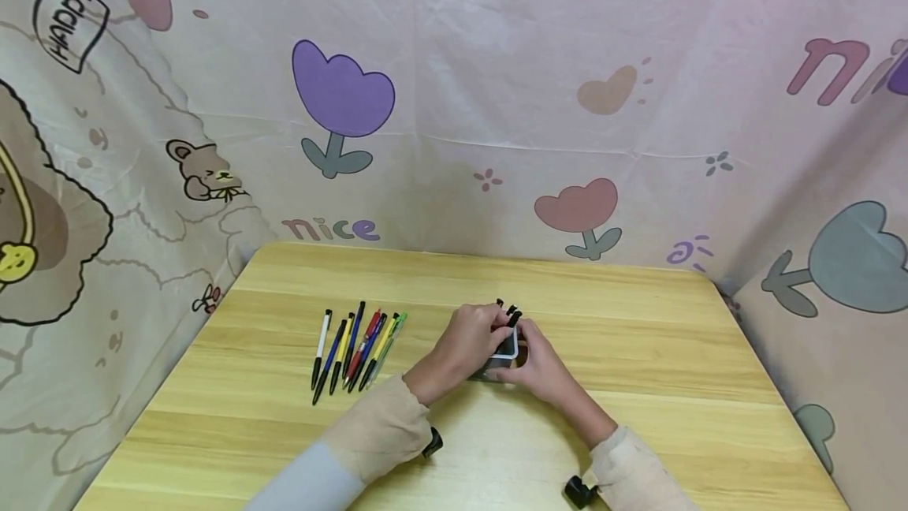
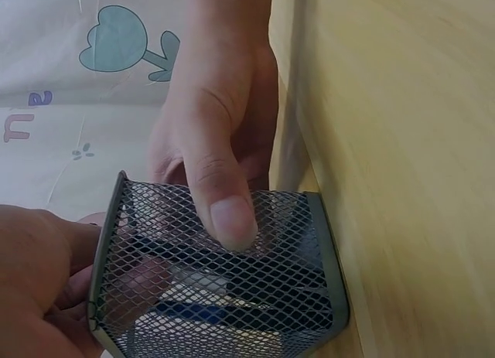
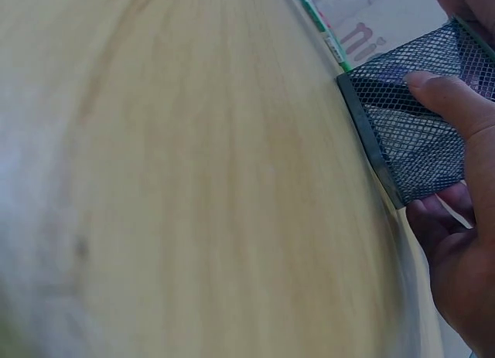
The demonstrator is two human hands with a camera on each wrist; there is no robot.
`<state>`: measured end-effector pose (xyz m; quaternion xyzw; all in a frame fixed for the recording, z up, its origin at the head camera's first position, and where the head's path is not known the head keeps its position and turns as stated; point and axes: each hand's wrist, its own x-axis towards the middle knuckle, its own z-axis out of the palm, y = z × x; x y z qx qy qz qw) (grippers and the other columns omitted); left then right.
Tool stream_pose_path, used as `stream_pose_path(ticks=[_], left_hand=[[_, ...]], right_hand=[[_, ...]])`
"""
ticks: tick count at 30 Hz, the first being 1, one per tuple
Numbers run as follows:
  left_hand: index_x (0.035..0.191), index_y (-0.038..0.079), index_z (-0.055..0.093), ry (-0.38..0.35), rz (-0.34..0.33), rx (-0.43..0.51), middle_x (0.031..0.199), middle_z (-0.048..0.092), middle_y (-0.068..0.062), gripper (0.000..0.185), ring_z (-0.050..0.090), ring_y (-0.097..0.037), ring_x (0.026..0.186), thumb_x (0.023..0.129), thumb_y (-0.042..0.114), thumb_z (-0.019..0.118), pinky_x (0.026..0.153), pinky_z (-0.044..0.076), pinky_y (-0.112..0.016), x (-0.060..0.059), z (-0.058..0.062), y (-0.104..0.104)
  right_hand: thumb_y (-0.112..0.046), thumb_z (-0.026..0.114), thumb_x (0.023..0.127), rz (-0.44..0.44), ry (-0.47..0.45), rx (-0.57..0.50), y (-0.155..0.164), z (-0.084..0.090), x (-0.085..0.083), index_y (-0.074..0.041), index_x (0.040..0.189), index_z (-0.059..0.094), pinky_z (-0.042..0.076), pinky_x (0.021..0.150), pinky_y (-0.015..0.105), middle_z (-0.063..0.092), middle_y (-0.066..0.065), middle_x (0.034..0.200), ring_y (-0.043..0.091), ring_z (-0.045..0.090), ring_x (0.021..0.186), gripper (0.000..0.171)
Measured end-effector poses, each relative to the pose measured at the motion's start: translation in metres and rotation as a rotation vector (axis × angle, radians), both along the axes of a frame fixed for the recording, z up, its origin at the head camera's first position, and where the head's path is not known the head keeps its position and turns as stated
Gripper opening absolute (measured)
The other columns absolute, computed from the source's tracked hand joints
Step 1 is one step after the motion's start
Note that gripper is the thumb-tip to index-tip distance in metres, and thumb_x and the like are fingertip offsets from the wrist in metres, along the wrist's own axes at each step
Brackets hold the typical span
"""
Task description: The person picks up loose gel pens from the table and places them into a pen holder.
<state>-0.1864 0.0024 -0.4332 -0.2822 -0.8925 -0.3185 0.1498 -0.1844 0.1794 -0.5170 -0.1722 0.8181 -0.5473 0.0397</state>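
Observation:
A dark metal mesh pen holder (image 2: 209,296) stands on the wooden table, with a pale edge around its top. My right hand (image 1: 539,363) grips it from the right, the thumb pressed on the mesh and fingers round the side. Over its opening is my left hand (image 1: 468,335), thumb and curled fingers pinching at a black-ended pen (image 1: 515,318); the fingertips are partly hidden. Other black pen ends stick up beside those fingers. Through the mesh in the left wrist view, dark and blue pen barrels show inside.
Left of the holder lies a loose row of several pens (image 1: 355,349): white, blue, yellow, red and green ones, most with black ends. The table (image 1: 638,337) meets printed cloth (image 1: 461,101) at the back and sides. Black wrist devices (image 1: 578,491) sit at both cuffs.

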Motion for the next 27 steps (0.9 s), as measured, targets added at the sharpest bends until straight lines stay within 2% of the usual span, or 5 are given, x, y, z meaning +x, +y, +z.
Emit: stream_pose_path(ticks=[12, 21, 27], left_hand=[[0.094, 0.004, 0.08, 0.027, 0.039, -0.068, 0.089, 0.081, -0.007, 0.007, 0.079, -0.015, 0.081, 0.089, 0.009, 0.081, 0.065, 0.06, -0.017, 0.003, 0.001, 0.001], [0.093, 0.004, 0.08, 0.061, 0.032, -0.005, 0.086, 0.08, -0.006, 0.005, 0.077, -0.012, 0.076, 0.088, 0.004, 0.08, 0.065, 0.06, -0.017, 0.001, 0.006, -0.004], [0.094, 0.003, 0.08, 0.099, 0.042, 0.027, 0.087, 0.08, -0.007, 0.006, 0.075, -0.012, 0.074, 0.089, 0.007, 0.079, 0.064, 0.06, -0.018, -0.001, 0.013, -0.013]], right_hand=[[-0.023, 0.094, 0.076, 0.004, -0.022, -0.015, 0.001, 0.001, 0.0, -0.013, 0.141, 0.048, 0.06, 0.091, 0.026, 0.056, 0.013, 0.134, 0.025, 0.066, 0.114, 0.08], [-0.022, 0.095, 0.074, -0.007, -0.019, -0.008, -0.001, 0.002, 0.001, -0.015, 0.14, 0.048, 0.06, 0.09, 0.025, 0.059, 0.01, 0.133, 0.022, 0.066, 0.112, 0.082], [-0.018, 0.094, 0.075, -0.001, -0.014, -0.018, -0.001, 0.001, 0.001, -0.01, 0.14, 0.047, 0.061, 0.088, 0.027, 0.06, 0.014, 0.13, 0.021, 0.067, 0.108, 0.081]])
